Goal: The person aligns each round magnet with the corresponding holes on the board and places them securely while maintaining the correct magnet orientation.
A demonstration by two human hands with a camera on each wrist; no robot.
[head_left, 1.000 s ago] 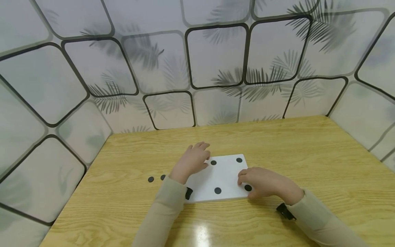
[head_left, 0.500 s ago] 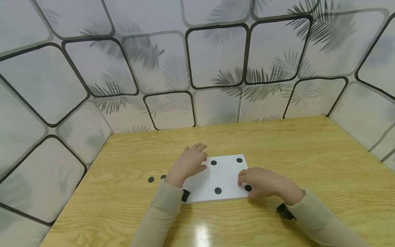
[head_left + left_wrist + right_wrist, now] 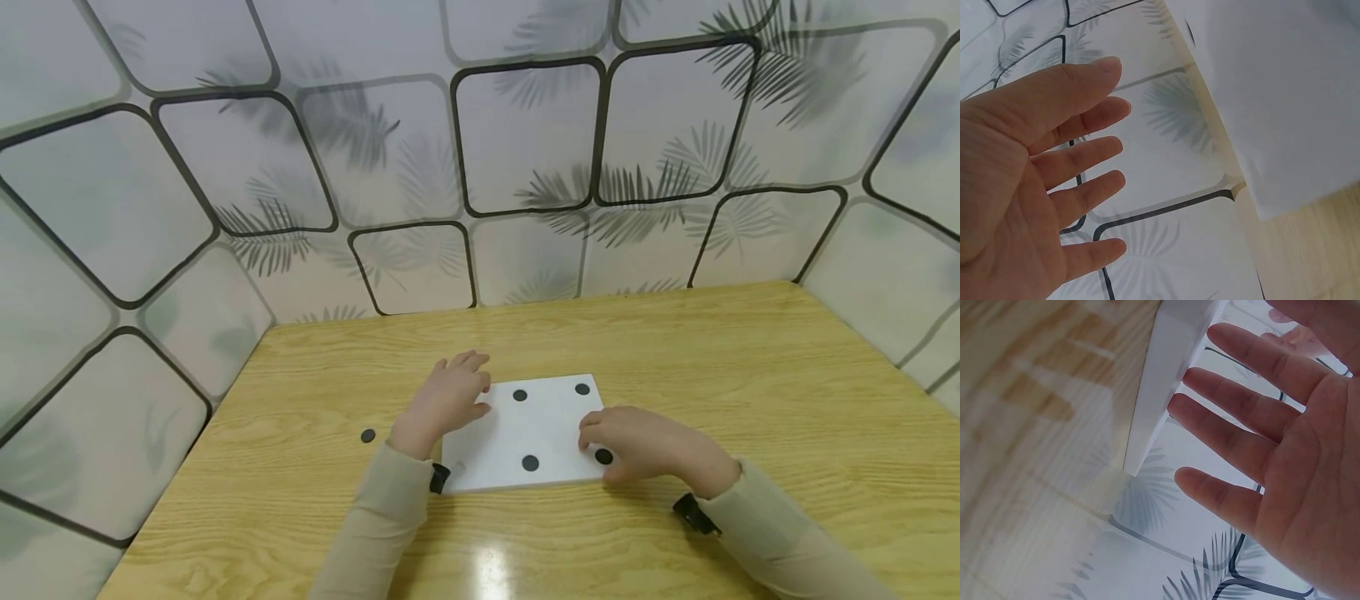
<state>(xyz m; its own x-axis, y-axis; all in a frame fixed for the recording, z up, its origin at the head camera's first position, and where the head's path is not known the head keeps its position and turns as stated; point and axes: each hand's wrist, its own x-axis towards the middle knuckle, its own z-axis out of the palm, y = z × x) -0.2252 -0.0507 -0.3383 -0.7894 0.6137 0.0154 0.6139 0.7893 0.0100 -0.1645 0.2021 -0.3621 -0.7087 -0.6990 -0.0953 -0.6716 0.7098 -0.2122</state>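
No legible text or labels anywhere

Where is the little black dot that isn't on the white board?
In the head view, the small round black dot lies alone on the wooden table, left of the flat white rectangular board and just left of the person's left hand.

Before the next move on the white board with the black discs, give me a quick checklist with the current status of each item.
1. White board flat on the wooden table: ok.
2. Left hand free, fingers straight: ok.
3. Right hand free, holding nothing: ok.
4. Four black discs on the board, one at the right fingertips: ok.
5. Loose disc left of the board, on the table: not ok.
6. Further disc behind the left forearm: cannot tell.
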